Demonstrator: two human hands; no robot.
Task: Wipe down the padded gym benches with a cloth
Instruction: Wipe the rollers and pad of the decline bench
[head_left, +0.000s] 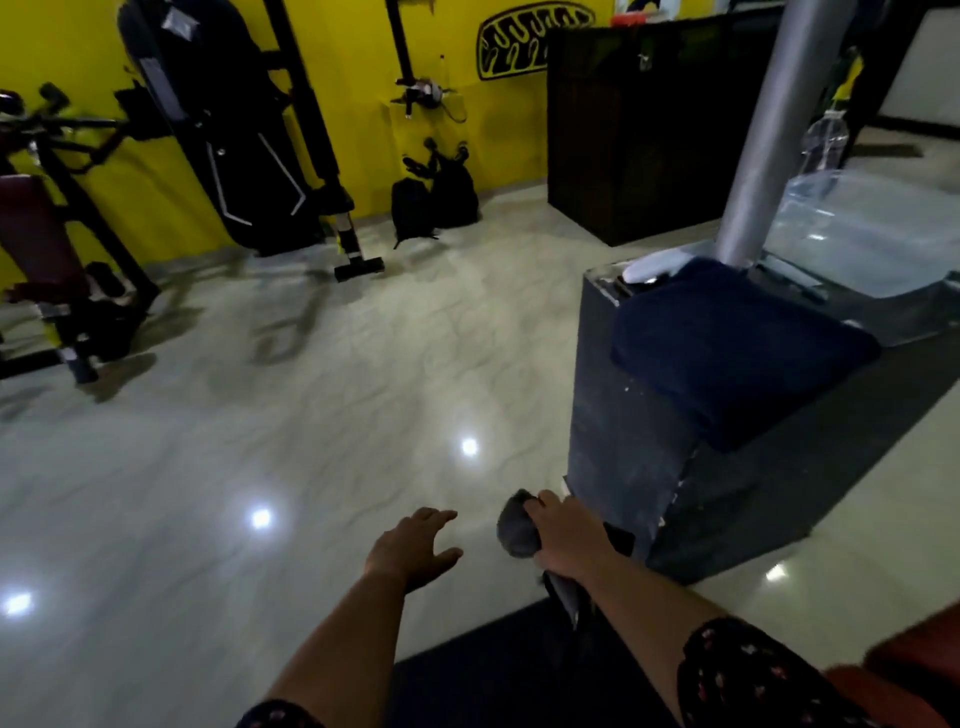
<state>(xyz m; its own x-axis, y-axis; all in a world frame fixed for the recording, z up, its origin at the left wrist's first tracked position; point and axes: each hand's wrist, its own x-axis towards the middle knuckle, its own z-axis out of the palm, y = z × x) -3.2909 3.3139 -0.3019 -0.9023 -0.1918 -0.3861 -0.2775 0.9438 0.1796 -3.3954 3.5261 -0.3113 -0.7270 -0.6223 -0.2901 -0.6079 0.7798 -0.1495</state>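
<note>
Two hands reach out ahead of me at the bottom of the frame. My right hand (563, 535) is closed around a grey cloth (517, 530), bunched into a soft wad that bulges out past my fingers on the left; a flatter tail of it hangs below my wrist. The fabric looks dull, wrinkled and plain, though blur hides its weave. My left hand (413, 545) holds nothing, fingers spread and palm down above the pale glossy floor (311, 415).

Just right of the cloth stands a dark grey block (623, 441) with scuffed, chipped edges. A dark navy pad (727, 348) lies on top of it, and a grey pole (753, 130) rises behind the pad. Something white (657, 265) rests at the block's far corner; I cannot tell what.

At the left edge sits a maroon padded gym bench (36, 234) in a black frame, well apart from the cloth. Black machines (223, 119) stand against the yellow wall (78, 52) at upper left, with two dark bags (434, 200) beside them.
</note>
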